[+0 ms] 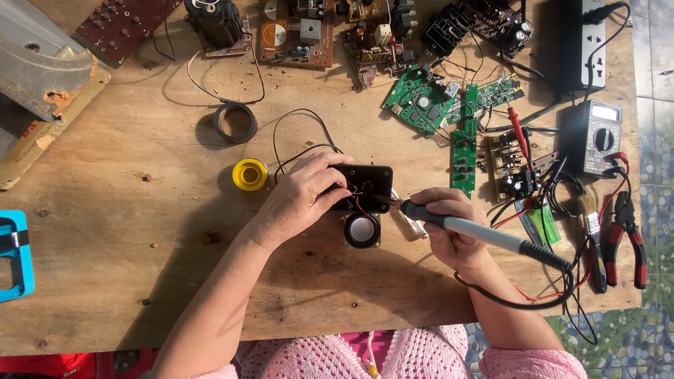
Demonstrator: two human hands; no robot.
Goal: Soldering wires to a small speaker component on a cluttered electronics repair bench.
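The worktop (140, 281) is pale brown wood with darker knots. The small housing (368, 184) is black, with red and black wires inside, and the speaker (362, 229) has a whitish cone in a black ring. The soldering iron (484, 235) has a grey handle and black grip. The spool (250, 174) is yellow, the circuit boards (421, 98) green, the pliers (627, 238) red and black, the sleeves (421, 358) pink, seemingly knitted.

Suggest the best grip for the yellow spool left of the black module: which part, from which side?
Judging by its pose, take the yellow spool across its outer rim, coming straight down from above. It lies flat on the wooden table with its hole facing up, so the round wall is exposed all around. Its left side looks freest; the left hand and black wires crowd the right.
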